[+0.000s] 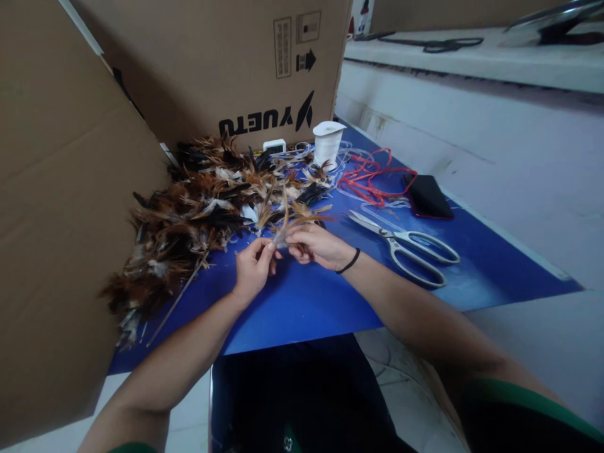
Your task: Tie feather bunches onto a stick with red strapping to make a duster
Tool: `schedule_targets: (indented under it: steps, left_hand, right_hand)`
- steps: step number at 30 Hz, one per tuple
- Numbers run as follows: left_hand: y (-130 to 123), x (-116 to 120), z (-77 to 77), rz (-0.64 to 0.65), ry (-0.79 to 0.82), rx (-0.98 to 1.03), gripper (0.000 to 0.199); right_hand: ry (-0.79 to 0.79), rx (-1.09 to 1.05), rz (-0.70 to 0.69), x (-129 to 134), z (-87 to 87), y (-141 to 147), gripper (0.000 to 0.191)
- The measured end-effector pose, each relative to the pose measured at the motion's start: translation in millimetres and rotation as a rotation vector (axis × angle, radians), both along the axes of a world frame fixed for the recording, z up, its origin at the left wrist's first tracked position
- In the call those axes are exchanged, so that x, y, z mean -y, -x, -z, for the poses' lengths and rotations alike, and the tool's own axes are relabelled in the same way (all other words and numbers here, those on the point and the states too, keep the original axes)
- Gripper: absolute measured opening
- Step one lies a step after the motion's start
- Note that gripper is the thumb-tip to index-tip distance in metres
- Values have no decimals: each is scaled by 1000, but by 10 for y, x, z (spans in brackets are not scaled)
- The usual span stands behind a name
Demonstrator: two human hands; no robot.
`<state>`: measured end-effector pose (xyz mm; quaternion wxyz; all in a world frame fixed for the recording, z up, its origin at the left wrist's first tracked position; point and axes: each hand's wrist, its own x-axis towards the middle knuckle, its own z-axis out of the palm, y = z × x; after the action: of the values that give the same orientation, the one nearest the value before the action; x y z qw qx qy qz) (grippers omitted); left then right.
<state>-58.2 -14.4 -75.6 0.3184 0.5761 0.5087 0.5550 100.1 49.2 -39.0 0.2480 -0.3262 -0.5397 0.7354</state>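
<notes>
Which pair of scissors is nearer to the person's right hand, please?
The pale-handled scissors on the blue tabletop, near the right hand; the dark scissors lie farther off, on the white ledge.

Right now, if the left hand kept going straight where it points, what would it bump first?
Past the feathers at its fingertips, the left hand would probably bump the right hand first, though depth is hard to judge.

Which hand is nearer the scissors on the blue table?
Right. The right hand is just left of the scissors, apart from the blades; the left hand is farther off, on the right hand's other side. Both hands pinch feathers.
</notes>
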Motion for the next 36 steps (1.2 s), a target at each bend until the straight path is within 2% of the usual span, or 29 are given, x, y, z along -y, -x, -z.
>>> schedule_targets:
  steps: [2,5,7,9,11,14,16,18,20,22,24,27,29,32,34,36]
  left_hand:
    - [15,-27,8,-37,13,76,29]
    - [34,-68,14,-82,0,219,30]
    - [41,-86,10,-96,-14,297,30]
    - [44,-95,0,-101,-21,343,30]
    - [46,-96,-11,-101,-27,364,30]
    - [51,-93,-23,-91,-30,367,30]
    - [56,-93,-25,-88,-30,367,30]
    - [61,-94,-23,-85,-36,370,29]
    - [65,-96,-20,-82,-44,374,29]
    - [68,-97,-18,-79,-50,375,28]
    - [66,-95,-21,-76,-54,371,28]
    - [57,-86,-29,-70,-51,372,28]
    - [51,-80,-33,-69,-45,378,30]
    - [50,-78,-29,-67,-39,380,31]
    - [55,-80,-21,-63,-36,373,31]
    - [62,-84,-15,-62,-35,368,31]
  right_hand:
    - [-167,102,148,-44,1,-37,21]
    - [-610,385,439,-146,32,-134,20]
    - [-865,618,565,-209,71,-189,15]
    - [-989,843,574,-251,119,-212,19]
    - [-1020,1025,509,-277,170,-207,26]
    - [-1011,1182,411,-317,234,-196,24]
    - [-1009,1191,385,-363,262,-210,18]
    - [-1002,1125,414,-421,276,-240,13]
    - [-934,971,489,-480,275,-270,9]
    - [-753,732,567,-531,260,-285,11]
    - [-498,477,622,-574,237,-274,15]
    - [-211,307,665,-646,207,-213,19]
    - [-148,333,663,-713,202,-150,22]
    - [-141,404,644,-852,212,-40,24]
    - [-174,493,646,-963,217,40,29]
    - [-265,669,631,-1076,216,122,36]
